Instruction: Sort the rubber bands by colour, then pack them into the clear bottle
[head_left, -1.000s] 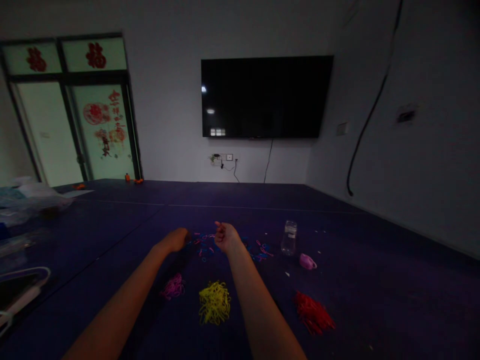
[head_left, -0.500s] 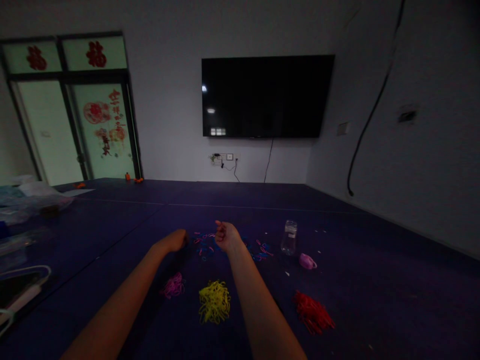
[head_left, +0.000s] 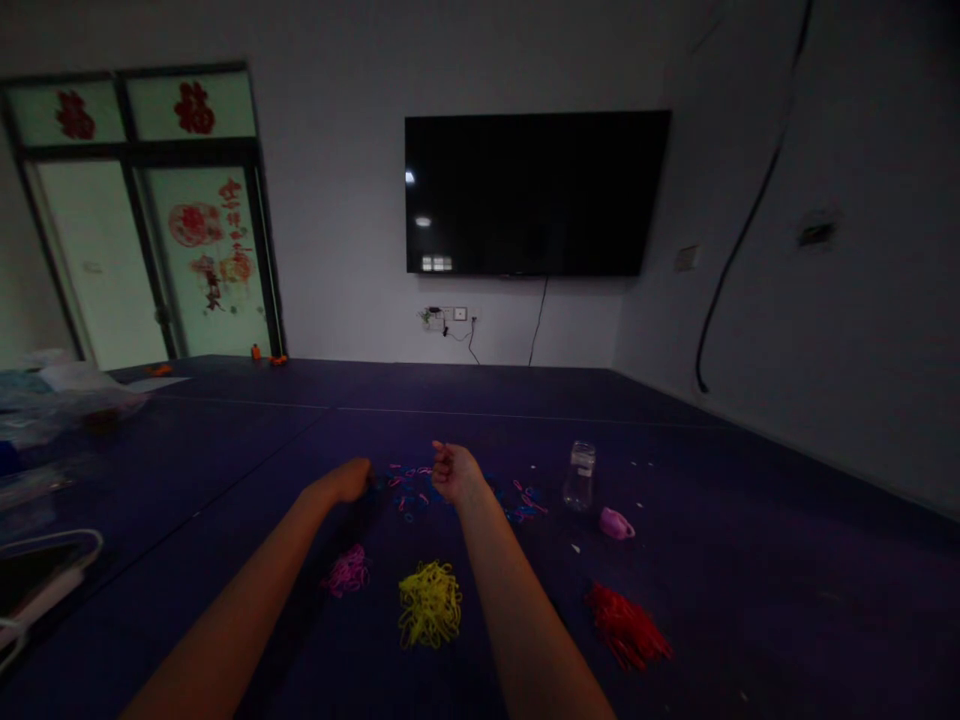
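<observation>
Both my arms reach forward over a dark blue table point(head_left: 750, 600). My left hand point(head_left: 349, 480) rests low at the left edge of a scatter of mixed blue and pink rubber bands point(head_left: 411, 492), its fingers curled under and hidden. My right hand point(head_left: 453, 471) is raised slightly above the same scatter, fingers pinched together; what they grip is too small to make out. Nearer to me lie sorted heaps: a pink pile point(head_left: 346, 573), a yellow pile point(head_left: 429, 604) and a red pile point(head_left: 626, 626).
A clear plastic jar point(head_left: 578, 476) stands right of the scatter with its pink lid point(head_left: 616, 523) lying beside it. Plastic bags point(head_left: 60, 400) and a white-edged object point(head_left: 37, 575) sit at the table's left. A wall television point(head_left: 536, 192) hangs ahead.
Almost nothing has changed. Both hands stay at the mixed scatter, with only a slight shift of the view.
</observation>
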